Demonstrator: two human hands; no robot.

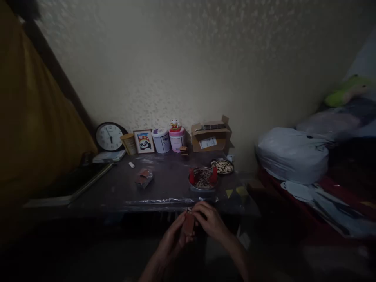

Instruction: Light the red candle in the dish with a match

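Observation:
My left hand (pixel 176 233) is wrapped round a small reddish-brown matchbox (pixel 188 225), held upright in front of the table edge. Pale bits show at the box's top end. My right hand (pixel 212 221) has its fingers pinched together at that top end; what is between them is too small to make out. Just beyond the hands, a round metal bowl (pixel 202 188) contains many small dark-and-pale pieces, with a red upright piece (pixel 192 177) on its left side and another on its right. Behind it, a second round dish (pixel 211 166) is filled with pale matchsticks (pixel 222 166).
On the dark plastic-covered table (pixel 170 184) lies a clear-wrapped pack of reddish boxes (pixel 143 178). At the back stand a clock (pixel 108 137), a framed panda picture (pixel 144 141), two tins (pixel 161 141) and a cardboard box (pixel 210 141). White bags (pixel 290 154) are at right.

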